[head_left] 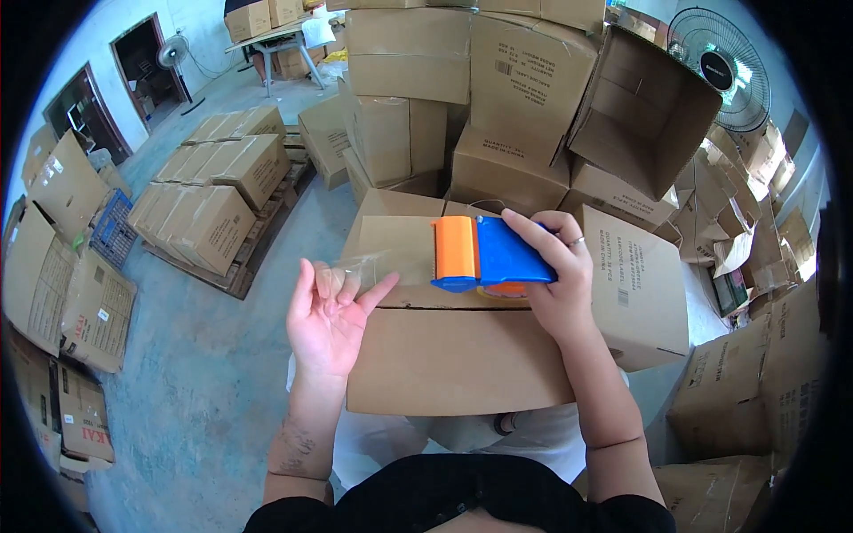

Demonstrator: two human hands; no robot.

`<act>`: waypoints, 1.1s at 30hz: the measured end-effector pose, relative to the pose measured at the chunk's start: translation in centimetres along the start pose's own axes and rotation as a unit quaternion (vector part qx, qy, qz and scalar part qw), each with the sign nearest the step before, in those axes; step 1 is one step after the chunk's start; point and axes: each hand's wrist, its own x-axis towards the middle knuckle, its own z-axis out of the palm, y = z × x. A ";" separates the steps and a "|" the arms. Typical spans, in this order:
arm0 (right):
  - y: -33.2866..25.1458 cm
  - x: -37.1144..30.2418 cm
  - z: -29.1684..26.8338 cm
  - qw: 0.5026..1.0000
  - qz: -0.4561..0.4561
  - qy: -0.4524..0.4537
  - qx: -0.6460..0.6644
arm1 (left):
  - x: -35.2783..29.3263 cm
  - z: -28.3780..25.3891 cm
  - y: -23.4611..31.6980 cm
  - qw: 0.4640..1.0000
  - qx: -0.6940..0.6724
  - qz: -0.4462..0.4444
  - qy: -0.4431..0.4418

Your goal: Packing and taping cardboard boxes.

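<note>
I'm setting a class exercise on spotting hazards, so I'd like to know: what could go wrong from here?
The clear tape looks creased near the left hand; it might fold or stick to the fingers.

The orange end of the tape dispenser in the right hand faces the left hand, so a slip could knock or scratch it.

Ahead, an open carton looks tilted; it might slide if bumped.

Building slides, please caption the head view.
Right hand holds a blue-orange tape dispenser over a carton, clear tape reaching the left hand.
</note>
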 end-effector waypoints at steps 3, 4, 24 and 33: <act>-0.5 0.4 -1.3 1.000 0.004 -0.013 0.021 | 0.0 -0.5 0.1 0.998 0.047 0.025 -0.022; -0.7 0.5 -1.8 0.998 0.012 -0.033 0.054 | 0.1 -0.6 0.3 0.998 0.047 0.034 -0.007; -5.0 3.0 -1.0 0.969 -0.082 -0.189 -0.134 | 2.1 -4.5 8.7 0.921 0.380 -0.062 -0.052; -5.2 3.3 0.9 0.952 -0.132 -0.212 -0.175 | 2.1 -9.7 7.8 0.918 0.379 -0.116 -0.026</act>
